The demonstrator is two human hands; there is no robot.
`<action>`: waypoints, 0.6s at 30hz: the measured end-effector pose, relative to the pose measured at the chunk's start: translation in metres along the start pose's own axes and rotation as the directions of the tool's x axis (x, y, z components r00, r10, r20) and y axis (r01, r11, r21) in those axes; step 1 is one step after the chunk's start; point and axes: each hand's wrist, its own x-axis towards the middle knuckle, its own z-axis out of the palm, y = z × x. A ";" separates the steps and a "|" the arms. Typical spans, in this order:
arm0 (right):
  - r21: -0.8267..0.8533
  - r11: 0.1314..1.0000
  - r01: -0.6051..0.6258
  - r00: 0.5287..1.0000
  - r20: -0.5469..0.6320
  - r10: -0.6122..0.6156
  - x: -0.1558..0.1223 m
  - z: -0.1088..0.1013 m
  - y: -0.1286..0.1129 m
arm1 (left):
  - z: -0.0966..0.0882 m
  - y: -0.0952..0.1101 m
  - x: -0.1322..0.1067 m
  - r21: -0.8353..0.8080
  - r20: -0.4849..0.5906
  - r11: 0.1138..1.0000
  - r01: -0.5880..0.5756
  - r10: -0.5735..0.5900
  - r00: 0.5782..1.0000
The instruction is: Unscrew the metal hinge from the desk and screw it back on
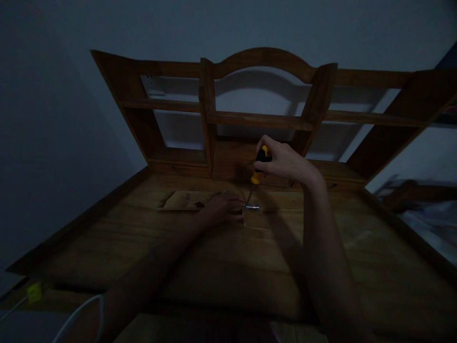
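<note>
A yellow and black screwdriver (pixel 256 178) is gripped by its handle in my right hand (pixel 282 155), with the shaft slanting down to the left. Its tip meets the left end of a small shiny metal hinge (pixel 252 207). The hinge lies where a long, thin wooden strip (pixel 185 200) borders a small square wooden piece (pixel 257 220). My left hand (pixel 224 207) rests palm down on the wood just left of the hinge, fingers stretched toward it. Dim light hides the exact contact of the fingertips.
Behind the wooden desktop (pixel 214 252) rises a shelf unit (pixel 257 119) with an arched top, against a pale wall (pixel 64 119). A white cable (pixel 80 309) loops at the lower left, near a yellow object (pixel 34 292). Pale cloth (pixel 433 226) lies beyond the right edge.
</note>
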 end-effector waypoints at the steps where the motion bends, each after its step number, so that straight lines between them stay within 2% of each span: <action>1: 0.012 1.000 -0.004 1.000 0.006 0.004 0.000 0.000 -0.001 | 0.000 0.000 0.000 0.003 -0.003 1.000 0.001 -0.001 1.000; 5: 0.063 0.998 -0.004 1.000 0.019 0.003 0.000 0.000 -0.003 | -0.001 0.001 0.000 0.004 -0.006 1.000 0.001 -0.001 1.000; 11: 0.069 0.996 0.061 0.998 -0.011 -0.060 0.003 0.006 -0.001 | -0.003 0.004 0.000 0.039 0.005 0.999 -0.003 0.003 1.000; 18: -0.049 0.997 0.060 0.994 -0.093 -0.065 0.006 0.017 -0.001 | 0.001 0.000 -0.001 0.048 -0.017 0.999 -0.001 0.001 1.000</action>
